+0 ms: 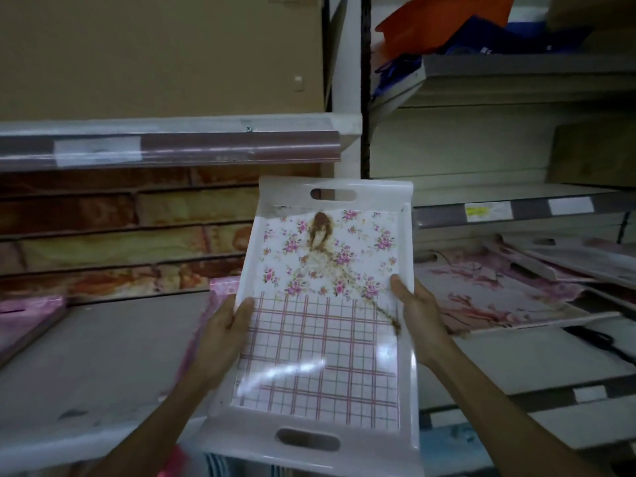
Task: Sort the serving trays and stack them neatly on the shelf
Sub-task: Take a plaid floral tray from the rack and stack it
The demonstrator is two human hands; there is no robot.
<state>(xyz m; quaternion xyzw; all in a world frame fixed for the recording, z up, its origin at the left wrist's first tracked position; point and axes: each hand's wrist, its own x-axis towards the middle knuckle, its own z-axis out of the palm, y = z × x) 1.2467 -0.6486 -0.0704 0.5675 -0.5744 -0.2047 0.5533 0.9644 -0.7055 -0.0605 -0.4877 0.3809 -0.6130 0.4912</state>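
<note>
**Floral serving tray held in both hands before the shelving**

At 9 o'clock, a pink patterned tray (pixel 24 318) lies at the left edge of the grey lower shelf board (pixel 113 356), only partly in view. Above it, at 10 o'clock, runs the clear-fronted shelf rail (pixel 192 146), and behind the rail stand rows of amber marbled trays (pixel 137 235) set on edge. The left hand (pixel 223 335) clasps the left rim of the white rectangular plastic tray with a floral and pink-check print (pixel 327 304), thumb lying on the printed face and fingers hidden beneath. This tray occupies the centre, held in the air in front of the shelving, its long axis running from 6 to 12 o'clock and its far cut-out handle tilted upward. The right hand (pixel 418 321) clasps the right rim in the same manner, thumb on top, fingers hidden under the tray. At 3 o'clock, a loose, uneven pile of white trays with pink prints (pixel 516 287) rests on the right-hand shelf (pixel 516 359). At 1 o'clock, orange and blue bags (pixel 447 25) lie on an upper grey shelf (pixel 516 67).
</note>
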